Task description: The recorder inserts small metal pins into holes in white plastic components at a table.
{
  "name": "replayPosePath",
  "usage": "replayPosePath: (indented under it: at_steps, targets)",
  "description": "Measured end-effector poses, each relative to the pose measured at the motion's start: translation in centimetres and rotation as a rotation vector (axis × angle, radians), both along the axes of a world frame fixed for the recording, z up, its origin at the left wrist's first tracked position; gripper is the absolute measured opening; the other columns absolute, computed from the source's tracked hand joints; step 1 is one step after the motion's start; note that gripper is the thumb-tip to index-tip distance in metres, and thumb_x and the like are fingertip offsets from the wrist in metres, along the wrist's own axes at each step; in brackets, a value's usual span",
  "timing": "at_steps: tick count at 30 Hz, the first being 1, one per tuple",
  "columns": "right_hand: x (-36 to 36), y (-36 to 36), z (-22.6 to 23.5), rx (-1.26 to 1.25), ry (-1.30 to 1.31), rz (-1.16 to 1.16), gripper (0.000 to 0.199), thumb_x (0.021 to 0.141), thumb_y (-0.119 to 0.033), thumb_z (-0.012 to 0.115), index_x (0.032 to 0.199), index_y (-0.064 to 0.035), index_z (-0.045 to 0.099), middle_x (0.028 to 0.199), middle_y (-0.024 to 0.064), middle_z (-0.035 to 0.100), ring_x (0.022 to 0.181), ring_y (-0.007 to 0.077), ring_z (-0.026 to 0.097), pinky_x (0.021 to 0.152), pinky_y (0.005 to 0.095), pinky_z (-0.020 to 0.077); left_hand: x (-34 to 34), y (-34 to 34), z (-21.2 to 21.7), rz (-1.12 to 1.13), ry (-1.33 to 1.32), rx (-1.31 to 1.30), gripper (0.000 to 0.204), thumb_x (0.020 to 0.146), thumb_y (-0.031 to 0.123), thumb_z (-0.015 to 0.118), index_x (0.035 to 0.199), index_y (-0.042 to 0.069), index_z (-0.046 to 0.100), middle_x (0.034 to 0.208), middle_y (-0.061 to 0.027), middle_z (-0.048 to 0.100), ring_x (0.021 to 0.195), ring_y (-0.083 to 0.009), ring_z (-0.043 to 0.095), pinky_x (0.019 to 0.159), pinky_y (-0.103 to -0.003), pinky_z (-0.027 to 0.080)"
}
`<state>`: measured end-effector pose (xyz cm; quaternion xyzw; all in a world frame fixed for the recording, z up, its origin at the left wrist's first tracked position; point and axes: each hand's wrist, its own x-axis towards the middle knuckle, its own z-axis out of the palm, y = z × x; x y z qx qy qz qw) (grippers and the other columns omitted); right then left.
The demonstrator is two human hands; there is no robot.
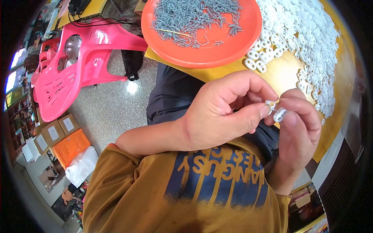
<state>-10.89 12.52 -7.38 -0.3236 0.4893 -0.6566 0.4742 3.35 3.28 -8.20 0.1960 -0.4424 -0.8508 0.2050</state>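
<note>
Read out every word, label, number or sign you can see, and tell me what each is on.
Brown fabric shirt: large brown capital letters across a dark blue print; I won't copy out the wording.
Brown cardboard boxes: white rectangular labels, too small to read.
Orange rectangular package: dark marks, too small to read.

I count two hands here: the left hand (223,110) pinches one white piece (271,103), the right hand (299,126) pinches another white piece (279,115), so two in all, plus one small spring (275,109) showing between them. Beyond the left hand there's one orange-red basin (202,59), one thin yellow stick (175,33) and loads of grey springs (194,17), way too many to count. Same for the white heap (311,35) beyond the right hand: hundreds, easily. Well left of the left hand: at least one pink chair (58,89), three cardboard boxes (53,133) I can make out, one orange package (72,145), one white bag (82,166).
</note>
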Motion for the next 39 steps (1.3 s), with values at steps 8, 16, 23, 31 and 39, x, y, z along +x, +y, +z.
replayPosePath:
  at_steps: [8,16,23,31,39]
  targets:
    - [0.5,-0.1,0.6,0.003,0.169,-0.015,0.018,0.078,0.002,0.052,0.095,0.006,0.056,0.083,0.0089,0.051,0.069,0.0135,0.054,0.063,0.0219,0.0435,0.1,0.0,-0.3,0.009,0.007,-0.105,0.02,0.083,0.003,0.052,0.103,0.001,0.049,0.082,-0.0029,0.055,0.065,-0.0034,0.051,0.057,-0.016,0.043]
    - [1.1,-0.3,1.1,0.131,0.032,-0.14,0.021,0.076,0.006,0.055,0.096,0.004,0.05,0.081,0.0047,0.053,0.071,0.0102,0.054,0.065,0.0194,0.0448,0.0,0.0,-0.2,-0.005,-0.042,-0.161,0.02,0.084,0.002,0.051,0.104,0.0,0.048,0.084,-0.0038,0.056,0.066,-0.0035,0.051,0.059,-0.016,0.043]
    - [0.7,-0.3,1.2,0.154,0.02,-0.106,0.016,0.077,0.005,0.056,0.091,0.0032,0.051,0.084,0.0074,0.055,0.07,0.0112,0.055,0.063,0.0204,0.0459,0.3,-0.1,0.0,-0.054,-0.046,-0.177,0.022,0.085,0.002,0.049,0.106,0.0,0.047,0.091,-0.0066,0.056,0.07,-0.0049,0.053,0.061,-0.017,0.045]
    - [1.1,0.0,0.5,0.119,-0.092,-0.117,0.012,0.081,-0.001,0.054,0.092,0.0031,0.053,0.083,0.0072,0.055,0.069,0.011,0.054,0.063,0.0213,0.0458,0.4,0.1,-0.6,-0.083,0.02,-0.182,0.028,0.087,0.001,0.045,0.114,-0.002,0.042,0.095,-0.0107,0.055,0.078,-0.0122,0.056,0.066,-0.021,0.047]
    - [1.6,0.3,0.4,0.066,0.029,-0.117,0.02,0.082,-0.002,0.052,0.1,0.0055,0.052,0.087,0.0073,0.053,0.072,0.01,0.053,0.064,0.0208,0.0445,0.4,0.3,-0.5,-0.066,0.035,-0.039,0.025,0.085,0.0,0.046,0.11,-0.002,0.04,0.093,-0.0117,0.055,0.074,-0.012,0.056,0.065,-0.022,0.047]
